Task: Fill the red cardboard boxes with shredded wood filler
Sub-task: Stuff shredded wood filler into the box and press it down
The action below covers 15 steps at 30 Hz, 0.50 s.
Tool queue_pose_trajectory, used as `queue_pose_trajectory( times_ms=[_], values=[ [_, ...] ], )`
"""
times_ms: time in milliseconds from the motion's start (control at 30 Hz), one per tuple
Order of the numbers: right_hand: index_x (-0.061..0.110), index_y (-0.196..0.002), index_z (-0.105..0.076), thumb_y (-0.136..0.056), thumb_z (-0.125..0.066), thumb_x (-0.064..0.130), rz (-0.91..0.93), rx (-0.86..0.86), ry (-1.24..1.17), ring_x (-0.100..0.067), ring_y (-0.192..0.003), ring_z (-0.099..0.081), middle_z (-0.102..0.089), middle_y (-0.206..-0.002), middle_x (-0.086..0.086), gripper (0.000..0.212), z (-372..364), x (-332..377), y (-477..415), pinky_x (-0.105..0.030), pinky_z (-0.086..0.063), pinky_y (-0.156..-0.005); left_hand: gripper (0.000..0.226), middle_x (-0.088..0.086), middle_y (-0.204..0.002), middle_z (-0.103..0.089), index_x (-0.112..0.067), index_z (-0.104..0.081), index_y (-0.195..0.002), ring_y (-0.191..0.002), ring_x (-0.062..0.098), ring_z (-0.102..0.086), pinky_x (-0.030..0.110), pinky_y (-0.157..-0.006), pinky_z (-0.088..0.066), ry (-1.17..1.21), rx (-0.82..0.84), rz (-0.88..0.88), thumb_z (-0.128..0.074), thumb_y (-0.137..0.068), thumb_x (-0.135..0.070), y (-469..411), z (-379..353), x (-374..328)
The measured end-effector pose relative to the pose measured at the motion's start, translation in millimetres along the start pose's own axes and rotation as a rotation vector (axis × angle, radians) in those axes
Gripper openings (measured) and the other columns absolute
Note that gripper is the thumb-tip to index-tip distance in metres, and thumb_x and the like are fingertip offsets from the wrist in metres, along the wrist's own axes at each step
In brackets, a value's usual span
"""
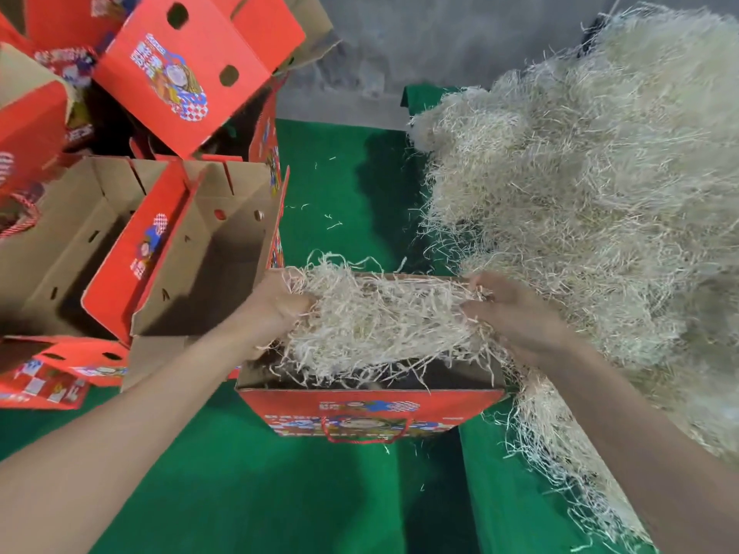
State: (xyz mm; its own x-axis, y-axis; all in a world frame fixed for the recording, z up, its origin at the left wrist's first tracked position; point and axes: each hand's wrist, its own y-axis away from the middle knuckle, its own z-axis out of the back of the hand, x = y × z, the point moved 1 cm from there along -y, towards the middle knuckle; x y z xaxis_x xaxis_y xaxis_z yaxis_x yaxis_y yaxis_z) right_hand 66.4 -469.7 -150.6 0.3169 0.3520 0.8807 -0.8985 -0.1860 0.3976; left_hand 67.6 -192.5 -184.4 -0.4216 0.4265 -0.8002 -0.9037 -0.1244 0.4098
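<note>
An open red cardboard box point(368, 411) with a printed front and a red cord handle stands on the green cloth in front of me. A wad of pale shredded wood filler point(380, 317) sits over its opening and spills past the rim. My left hand point(276, 309) grips the wad's left end. My right hand point(516, 309) grips its right end, fingers curled into the strands. Below the wad the box's inside is dark and mostly hidden.
A big heap of loose filler point(592, 185) covers the right side. Open boxes point(188, 249) with brown insides stand at the left, with more red boxes point(192, 70) piled behind. The green cloth point(344, 185) carries stray strands; a grey floor point(400, 46) lies beyond.
</note>
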Motion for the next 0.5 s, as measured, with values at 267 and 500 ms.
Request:
queue_pose_trajectory(
  times_ms=[267,500],
  values=[
    [0.024,-0.139,-0.032,-0.071,-0.074,0.029,0.037,0.212,0.174,-0.011,-0.113,-0.048,-0.046,-0.125,0.012,0.080,-65,6,-10,-0.029,-0.039,-0.094,0.109,-0.007,-0.138,-0.045,-0.024,-0.041,-0.135,-0.132,0.017,-0.035,0.043,-0.109,-0.028,0.205,0.357,0.157,-0.076,-0.043,-0.071,28,-31,-23],
    [0.016,-0.140,-0.032,-0.075,-0.073,0.015,-0.024,-0.027,0.134,-0.019,-0.117,-0.052,-0.040,-0.140,-0.009,0.077,-28,0,-12,-0.039,-0.042,-0.095,0.082,0.010,-0.132,-0.047,-0.016,-0.035,-0.139,-0.128,0.023,-0.039,0.039,-0.110,-0.025,0.208,0.154,0.106,-0.077,-0.069,-0.007,12,-3,-2]
  ],
)
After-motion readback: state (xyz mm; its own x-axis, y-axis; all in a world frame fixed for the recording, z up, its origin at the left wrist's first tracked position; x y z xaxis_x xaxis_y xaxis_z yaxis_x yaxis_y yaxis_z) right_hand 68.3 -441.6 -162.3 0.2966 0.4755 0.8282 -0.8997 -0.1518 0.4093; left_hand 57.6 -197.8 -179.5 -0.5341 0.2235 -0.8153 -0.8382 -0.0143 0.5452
